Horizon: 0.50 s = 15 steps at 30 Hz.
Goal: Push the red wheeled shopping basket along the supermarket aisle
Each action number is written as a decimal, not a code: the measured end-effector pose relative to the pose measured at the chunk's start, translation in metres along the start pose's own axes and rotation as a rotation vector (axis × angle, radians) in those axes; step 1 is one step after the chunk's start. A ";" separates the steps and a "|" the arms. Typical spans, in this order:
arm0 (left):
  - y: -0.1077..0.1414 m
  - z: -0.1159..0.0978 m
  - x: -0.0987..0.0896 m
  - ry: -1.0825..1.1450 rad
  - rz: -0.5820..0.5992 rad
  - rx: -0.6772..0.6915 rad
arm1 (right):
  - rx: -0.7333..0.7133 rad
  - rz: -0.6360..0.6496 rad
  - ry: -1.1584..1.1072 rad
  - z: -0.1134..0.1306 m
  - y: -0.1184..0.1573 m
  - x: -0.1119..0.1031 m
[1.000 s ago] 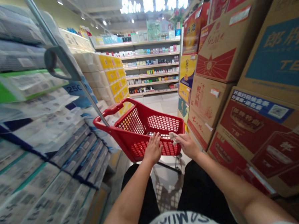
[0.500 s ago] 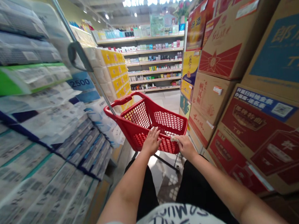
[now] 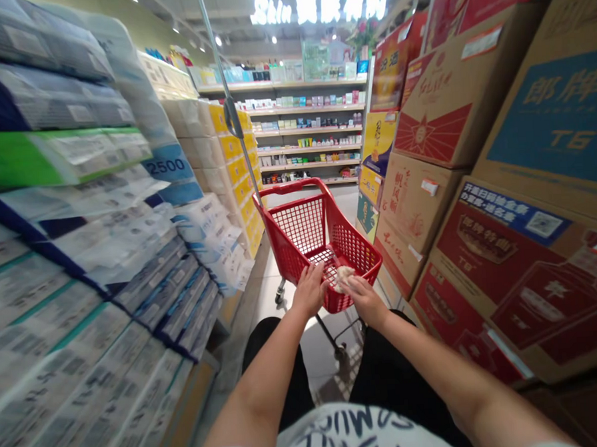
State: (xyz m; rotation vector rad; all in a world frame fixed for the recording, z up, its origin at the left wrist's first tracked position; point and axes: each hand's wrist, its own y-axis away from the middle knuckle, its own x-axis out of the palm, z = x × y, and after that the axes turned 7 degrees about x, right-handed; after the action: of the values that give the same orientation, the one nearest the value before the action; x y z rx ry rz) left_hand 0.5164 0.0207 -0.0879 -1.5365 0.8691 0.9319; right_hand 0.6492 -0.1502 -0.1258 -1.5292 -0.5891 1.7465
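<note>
A red plastic shopping cart (image 3: 285,245) with lattice walls stands in front of my knees, its handle on the far side. My left hand (image 3: 309,291) is at the near left rim, fingers stretched out and holding nothing. Whether it touches the rim I cannot tell. Pinched in my right hand (image 3: 366,298) is a small crumpled pale cloth or tissue (image 3: 344,275), just over the near end of the basket. The part of the basket floor that shows holds no goods. A thin grey pole (image 3: 248,161) rises from the cart's left side.
Packs of paper goods (image 3: 74,255) are piled along the left, with yellow-and-white packs (image 3: 233,167) beyond. Cardboard cartons (image 3: 525,251) form a tall stack on the right. Shelves (image 3: 312,107) of small boxes and bottles cross the aisle's far end under a lit sign.
The cart has turned, its handle and pole swinging to the right. My right hand has lifted the pale cloth or tissue from the near rim slightly inward; my left hand has moved slightly right.
</note>
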 end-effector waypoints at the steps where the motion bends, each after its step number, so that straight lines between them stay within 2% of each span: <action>1: -0.001 0.002 0.000 0.022 -0.014 -0.026 | -0.061 0.024 0.015 0.002 0.005 0.004; 4: -0.005 0.011 -0.004 0.058 -0.024 -0.070 | -0.192 0.091 0.070 0.013 0.015 0.018; 9: -0.008 0.023 -0.022 -0.051 0.146 0.032 | -0.371 0.329 0.155 0.037 0.008 0.045; 15: -0.005 0.026 -0.030 -0.209 0.186 -0.006 | -0.362 0.547 0.160 0.037 0.003 0.065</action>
State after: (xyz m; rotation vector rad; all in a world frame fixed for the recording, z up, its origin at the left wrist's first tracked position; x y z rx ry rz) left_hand 0.5052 0.0489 -0.0610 -1.3506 0.8690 1.2073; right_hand 0.6111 -0.0975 -0.1633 -2.2215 -0.4459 1.9544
